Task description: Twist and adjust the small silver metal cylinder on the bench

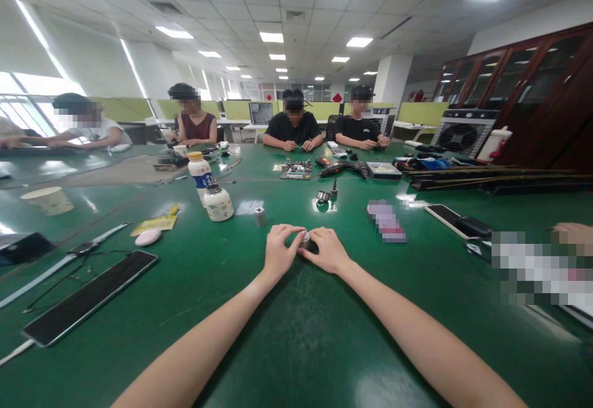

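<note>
Between my two hands stands a small grey metal cylinder with a pale top (305, 241), on the green table (296, 346). My left hand (281, 247) grips it from the left with thumb and fingers. From the right, the thumb and fingertips of my right hand (330, 249) close against it as well. Part of the cylinder is hidden by the fingers. A similar small metal cylinder (260, 216) stands upright to the left of my hands. Beyond them lie a shiny round metal cap (323, 197) and a dark pointed fitting (334, 189).
Left are a white jar (217, 203), a bottle (199, 173), a paper cup (47, 200), a tablet (92, 297) and a watch (83, 248). A circuit board (296, 170) and power drill (343, 169) lie ahead. A phone (447, 220) is right. Several people sit around.
</note>
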A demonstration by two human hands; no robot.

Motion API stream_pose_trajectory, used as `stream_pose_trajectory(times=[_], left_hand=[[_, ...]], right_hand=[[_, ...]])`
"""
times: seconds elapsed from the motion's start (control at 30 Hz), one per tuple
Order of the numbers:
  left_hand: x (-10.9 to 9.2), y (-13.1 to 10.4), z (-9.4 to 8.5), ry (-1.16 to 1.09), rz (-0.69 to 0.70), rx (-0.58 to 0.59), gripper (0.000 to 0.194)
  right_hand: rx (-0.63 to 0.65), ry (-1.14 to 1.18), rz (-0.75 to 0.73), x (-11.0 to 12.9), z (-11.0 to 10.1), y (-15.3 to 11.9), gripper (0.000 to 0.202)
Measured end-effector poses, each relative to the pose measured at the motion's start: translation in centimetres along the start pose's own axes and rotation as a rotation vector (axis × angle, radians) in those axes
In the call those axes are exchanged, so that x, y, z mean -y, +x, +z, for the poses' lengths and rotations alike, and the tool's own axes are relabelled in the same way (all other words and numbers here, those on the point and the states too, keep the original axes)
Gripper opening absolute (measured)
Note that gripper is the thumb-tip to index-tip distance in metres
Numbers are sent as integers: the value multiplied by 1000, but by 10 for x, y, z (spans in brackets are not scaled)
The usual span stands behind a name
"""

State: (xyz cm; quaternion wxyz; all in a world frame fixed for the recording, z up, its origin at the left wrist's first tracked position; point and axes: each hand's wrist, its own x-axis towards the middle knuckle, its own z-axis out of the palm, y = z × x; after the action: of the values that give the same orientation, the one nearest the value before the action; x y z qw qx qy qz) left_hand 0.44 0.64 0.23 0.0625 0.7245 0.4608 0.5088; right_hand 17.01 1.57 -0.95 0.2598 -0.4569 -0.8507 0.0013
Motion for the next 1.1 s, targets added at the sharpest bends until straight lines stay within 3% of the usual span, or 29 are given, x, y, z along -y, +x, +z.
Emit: stream_pose_trajectory(times=[0.2,0.57,0.77,1.1], left_hand=[[1,1,2,-16,38,27,17],[-1,0,1,-21,-41,28,15],[8,4,0,-110,-130,143,18],[4,3,0,-54,-55,163,22]], right_hand=[[-15,23,-9,-2,3,0,33],[-22,92,-34,-1,3,1,35],[2,90,-23,1,1,1,37],[26,54,-2,2,0,1,37]])
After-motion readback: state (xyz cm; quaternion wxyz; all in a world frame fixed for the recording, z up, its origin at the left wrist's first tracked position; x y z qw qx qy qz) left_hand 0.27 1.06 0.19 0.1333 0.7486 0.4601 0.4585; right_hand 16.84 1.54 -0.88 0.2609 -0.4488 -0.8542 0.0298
